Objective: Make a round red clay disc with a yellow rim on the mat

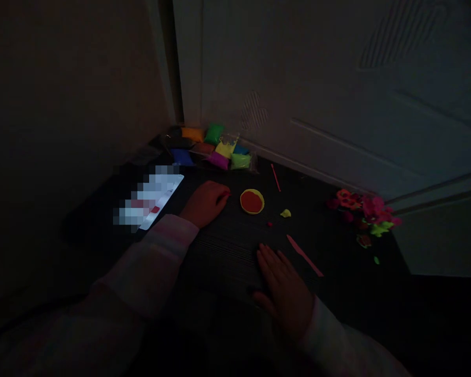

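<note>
My left hand (207, 203) is closed in a pinch, with a small reddish-pink piece of clay (226, 193) at its fingertips. Just right of it lies a round disc of orange-red clay (251, 201) with a raised yellow rim (262, 206). My right hand (284, 290) rests palm down on the dark table, fingers stretched out and holding nothing. Beyond its fingertips are a tiny red clay bit (269, 224) and a yellow scrap of clay (286, 213). A pink plastic clay knife (305, 256) lies to the right of that hand.
Bags of coloured clay (215, 148) are heaped at the back. A lit screen (163, 201), partly blurred, lies left of my left arm. A thin pink stick tool (275, 178) lies behind the disc. Bright flower-like pieces (371, 209) stand at the right, near the white panel (317, 84).
</note>
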A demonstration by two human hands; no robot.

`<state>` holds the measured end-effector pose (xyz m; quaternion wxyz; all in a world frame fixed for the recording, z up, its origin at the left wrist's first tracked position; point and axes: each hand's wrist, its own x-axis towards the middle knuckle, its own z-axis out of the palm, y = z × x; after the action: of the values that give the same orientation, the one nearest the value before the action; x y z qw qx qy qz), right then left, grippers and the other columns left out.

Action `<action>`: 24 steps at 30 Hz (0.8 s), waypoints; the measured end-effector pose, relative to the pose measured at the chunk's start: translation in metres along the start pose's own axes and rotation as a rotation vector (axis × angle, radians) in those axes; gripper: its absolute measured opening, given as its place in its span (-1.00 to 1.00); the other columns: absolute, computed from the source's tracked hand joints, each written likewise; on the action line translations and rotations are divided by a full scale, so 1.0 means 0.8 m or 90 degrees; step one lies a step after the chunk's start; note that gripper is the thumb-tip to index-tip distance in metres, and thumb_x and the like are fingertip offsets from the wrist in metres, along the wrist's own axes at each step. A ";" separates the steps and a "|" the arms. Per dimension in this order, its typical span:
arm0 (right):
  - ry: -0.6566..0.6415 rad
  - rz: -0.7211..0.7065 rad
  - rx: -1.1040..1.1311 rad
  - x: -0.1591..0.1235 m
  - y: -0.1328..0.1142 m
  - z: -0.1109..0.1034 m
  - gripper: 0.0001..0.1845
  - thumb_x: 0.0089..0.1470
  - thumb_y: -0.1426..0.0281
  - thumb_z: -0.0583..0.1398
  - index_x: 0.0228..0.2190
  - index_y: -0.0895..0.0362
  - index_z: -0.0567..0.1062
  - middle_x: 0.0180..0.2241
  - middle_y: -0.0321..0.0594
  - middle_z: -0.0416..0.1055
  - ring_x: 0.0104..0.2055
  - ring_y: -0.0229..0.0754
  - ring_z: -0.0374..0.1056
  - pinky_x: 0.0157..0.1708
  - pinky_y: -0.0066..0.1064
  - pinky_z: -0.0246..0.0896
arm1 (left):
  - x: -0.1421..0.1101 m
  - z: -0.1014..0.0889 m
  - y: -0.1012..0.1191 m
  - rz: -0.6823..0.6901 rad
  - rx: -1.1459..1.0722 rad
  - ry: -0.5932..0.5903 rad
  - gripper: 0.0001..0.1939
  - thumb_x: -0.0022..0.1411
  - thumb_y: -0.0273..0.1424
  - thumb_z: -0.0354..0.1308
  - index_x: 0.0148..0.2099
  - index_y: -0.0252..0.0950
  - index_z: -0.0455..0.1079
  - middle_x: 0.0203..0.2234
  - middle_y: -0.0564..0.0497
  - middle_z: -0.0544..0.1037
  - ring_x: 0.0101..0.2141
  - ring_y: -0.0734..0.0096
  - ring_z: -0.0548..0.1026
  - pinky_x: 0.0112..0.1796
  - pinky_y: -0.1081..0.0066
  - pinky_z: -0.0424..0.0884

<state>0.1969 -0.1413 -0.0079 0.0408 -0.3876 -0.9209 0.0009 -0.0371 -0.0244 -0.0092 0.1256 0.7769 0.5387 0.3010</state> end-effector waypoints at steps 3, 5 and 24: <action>0.002 0.044 -0.056 -0.005 0.010 -0.004 -0.36 0.03 0.20 0.01 0.09 0.27 0.06 0.11 0.02 0.05 0.17 0.02 -0.11 0.05 0.01 -0.06 | 0.000 0.001 -0.001 -0.001 0.002 0.001 -0.78 0.12 -0.43 -0.06 -0.23 -0.34 0.37 -0.32 -0.07 0.47 -0.24 0.29 0.35 -0.20 0.31 0.26; 0.019 0.077 -0.048 -0.003 0.016 -0.003 -0.37 0.05 0.23 0.00 0.10 0.26 0.04 0.09 0.02 0.11 0.15 0.03 -0.07 0.03 0.02 -0.04 | 0.000 0.002 -0.001 -0.001 0.006 0.004 -0.78 0.12 -0.43 -0.06 -0.24 -0.34 0.37 -0.33 -0.06 0.47 -0.24 0.30 0.34 -0.20 0.32 0.26; 0.063 0.063 0.034 0.035 -0.004 -0.006 -0.64 0.08 0.39 -0.01 -0.08 0.17 0.33 -0.02 -0.12 0.28 0.03 -0.04 0.12 -0.06 -0.10 0.10 | 0.001 0.003 0.000 -0.009 0.018 0.005 -0.79 0.12 -0.44 -0.05 -0.25 -0.36 0.37 -0.34 -0.06 0.48 -0.26 0.31 0.34 -0.20 0.34 0.25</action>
<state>0.1751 -0.1237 -0.0007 0.0963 -0.4313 -0.8970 0.0081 -0.0353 -0.0231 -0.0108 0.1143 0.7735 0.5490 0.2952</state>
